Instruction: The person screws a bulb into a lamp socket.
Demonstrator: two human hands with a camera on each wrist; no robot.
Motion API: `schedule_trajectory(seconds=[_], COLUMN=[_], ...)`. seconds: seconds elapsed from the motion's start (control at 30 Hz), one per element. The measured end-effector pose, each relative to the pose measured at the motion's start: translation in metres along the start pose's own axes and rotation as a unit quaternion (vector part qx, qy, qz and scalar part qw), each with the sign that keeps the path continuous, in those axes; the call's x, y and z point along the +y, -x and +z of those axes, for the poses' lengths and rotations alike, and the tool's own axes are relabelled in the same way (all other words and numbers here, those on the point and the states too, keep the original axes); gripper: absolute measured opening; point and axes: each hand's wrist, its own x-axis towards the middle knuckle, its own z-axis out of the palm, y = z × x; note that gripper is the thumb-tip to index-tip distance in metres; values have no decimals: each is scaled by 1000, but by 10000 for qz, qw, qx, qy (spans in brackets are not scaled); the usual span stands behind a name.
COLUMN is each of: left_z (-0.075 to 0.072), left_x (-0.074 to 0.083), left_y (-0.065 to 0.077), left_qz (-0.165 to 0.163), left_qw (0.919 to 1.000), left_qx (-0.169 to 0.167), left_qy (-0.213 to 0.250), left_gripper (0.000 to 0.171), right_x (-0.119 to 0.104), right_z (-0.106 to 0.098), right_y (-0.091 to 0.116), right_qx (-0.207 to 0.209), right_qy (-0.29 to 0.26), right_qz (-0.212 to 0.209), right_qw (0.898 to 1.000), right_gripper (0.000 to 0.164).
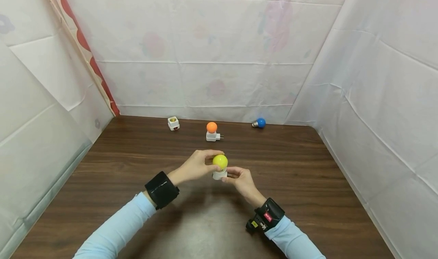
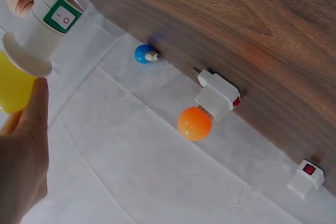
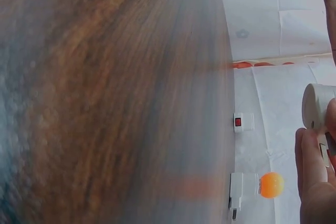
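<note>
My left hand [image 1: 197,166] pinches a round yellow light bulb [image 1: 220,161] between thumb and fingers. Under the bulb, a white lamp socket [image 1: 219,175] is gripped by my right hand [image 1: 242,181] from the side and below. Bulb and socket are in line, the bulb's base hidden inside the socket's collar. The left wrist view shows a rocker switch [image 2: 64,18] with a green surround on the socket's side. In the right wrist view, fingers [image 3: 311,163] lie along the white socket [image 3: 313,106].
Behind the hands, an orange bulb [image 1: 211,127] sits in a white plug-in socket [image 1: 213,137] with metal prongs. A white socket without a bulb [image 1: 173,123] stands back left; a blue bulb [image 1: 261,123] lies back right. White sheeting [image 1: 219,88] walls the brown wooden table [image 1: 137,145].
</note>
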Motion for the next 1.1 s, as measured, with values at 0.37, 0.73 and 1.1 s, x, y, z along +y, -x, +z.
schedule_trajectory(seconds=[0.37,0.73,1.1], left_z=[-9,-3,5], left_x=[-5,-4,13], left_y=[2,3,8], left_qz=[-121,-171,-828], left_qw=[9955,9981,9909], left_qx=[-760,-284,921], left_qy=[556,513,-521], left_gripper=[46,50,53], right_x=[16,8,-15], right_z=[-1,0,9], right_y=[-6,-4,7], right_qx=[22,52,89], right_qy=[203,168,128], right_qz=[-79,78,188], right_qw=[9998,9998,9997], right_gripper=[35,35,33])
